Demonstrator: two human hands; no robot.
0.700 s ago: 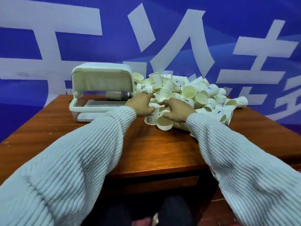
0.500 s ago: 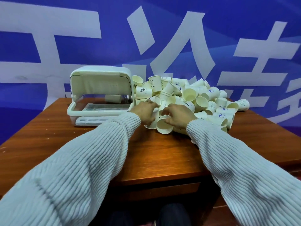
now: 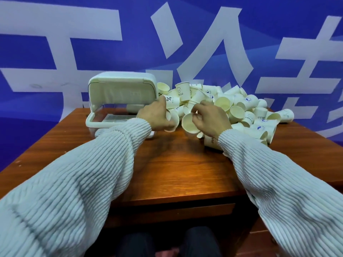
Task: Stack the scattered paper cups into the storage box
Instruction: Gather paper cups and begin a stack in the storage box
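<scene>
- Your left hand (image 3: 155, 115) has its grip curled round a paper cup (image 3: 172, 120) lying on its side, mouth toward you; your right hand (image 3: 209, 119) pinches the rim of a second cup (image 3: 189, 124), mouth also toward you.
- Both forearms reach forward over the worktop (image 3: 167, 164), wrists close together at the near edge of the cup pile (image 3: 232, 108).
- The storage box (image 3: 118, 101) stands open just left of your left hand, lid raised; I see no cups stacked in it yet.
- Risk: nest the two cups off-axis and a rim may crumple, since thin paper likely gives under a tight squeeze.
- Risk: your right sleeve (image 3: 259, 164) lies against the pile's near cups; drawing back could sweep some toward the worktop's edge.
- Risk: pulling from the heap's base may set the upper cups rolling.
</scene>
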